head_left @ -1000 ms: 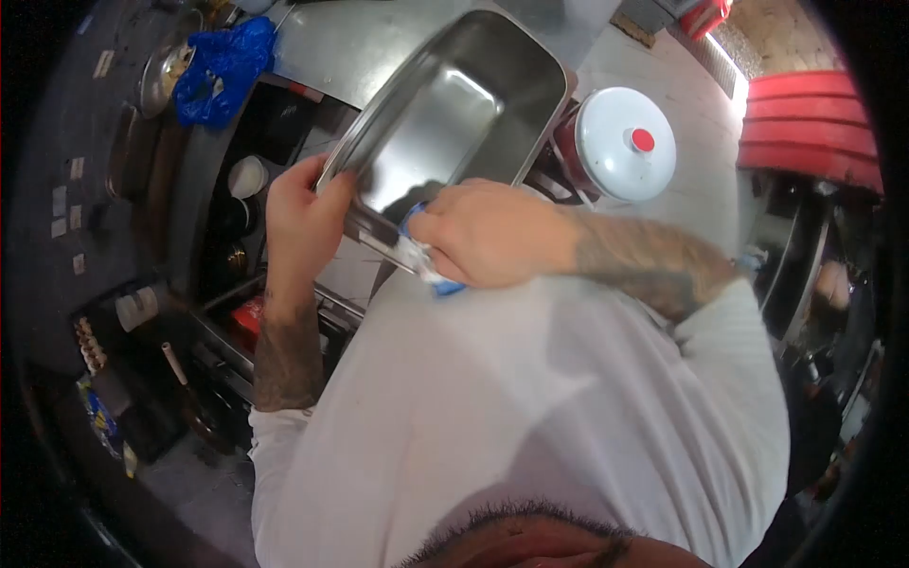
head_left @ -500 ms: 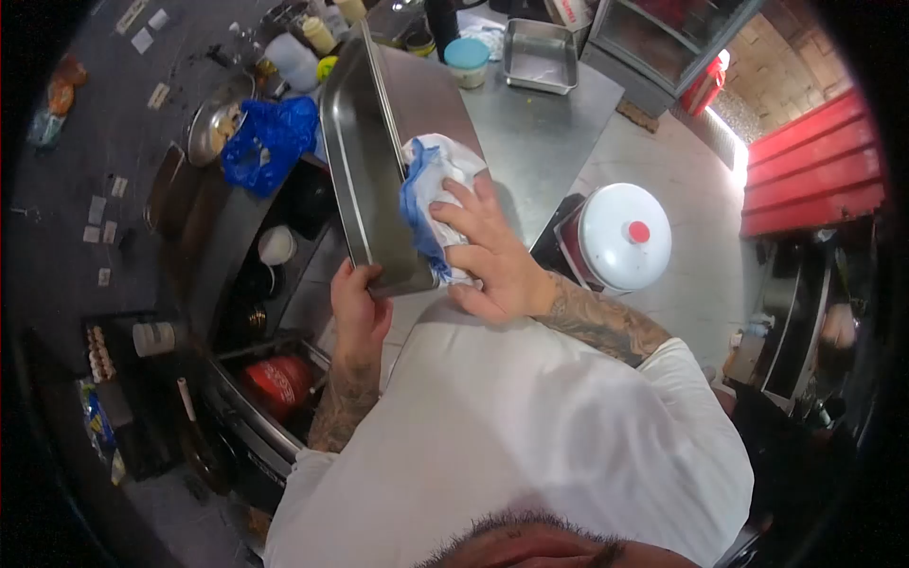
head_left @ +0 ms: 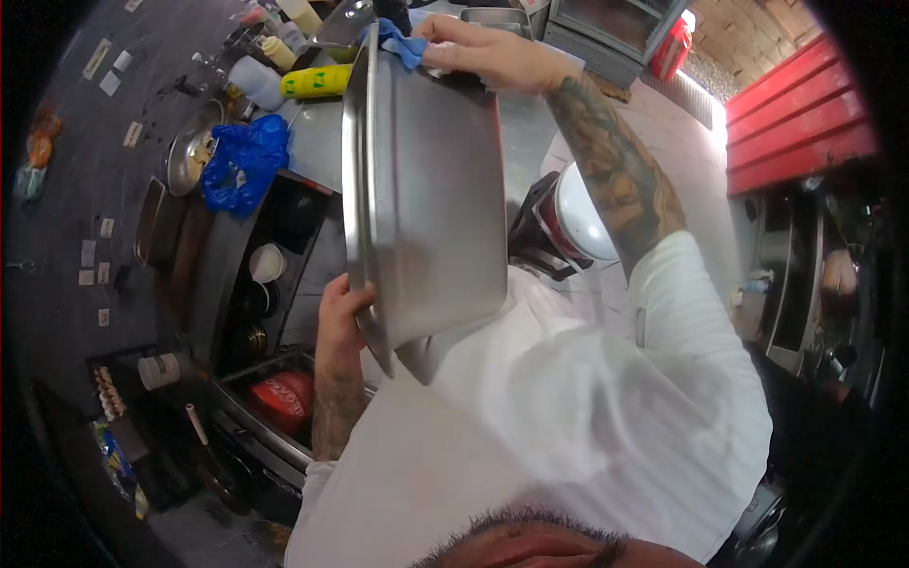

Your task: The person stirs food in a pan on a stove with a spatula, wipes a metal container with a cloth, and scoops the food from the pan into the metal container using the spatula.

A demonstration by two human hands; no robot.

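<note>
A deep stainless steel pan (head_left: 440,199) is held up on its side in front of my chest, its outer wall facing right and its rim on the left. My left hand (head_left: 343,317) grips the rim near the lower end, with the thumb over the edge. At the far upper end, my right hand (head_left: 483,52) presses a blue and white cloth (head_left: 402,45) against the rim. The inside of the pan is turned away and mostly hidden.
Behind the pan stands a metal counter (head_left: 530,133). At the left are a blue plastic bag (head_left: 244,166), a metal bowl (head_left: 189,142), a yellow can (head_left: 317,81) and bottles. A white-lidded pot (head_left: 582,218) stands to the right, with red panels (head_left: 800,114) beyond.
The pan has been turned so its outer wall shows instead of its inside. My right hand has moved with the cloth from the near end to the far end of the rim.
</note>
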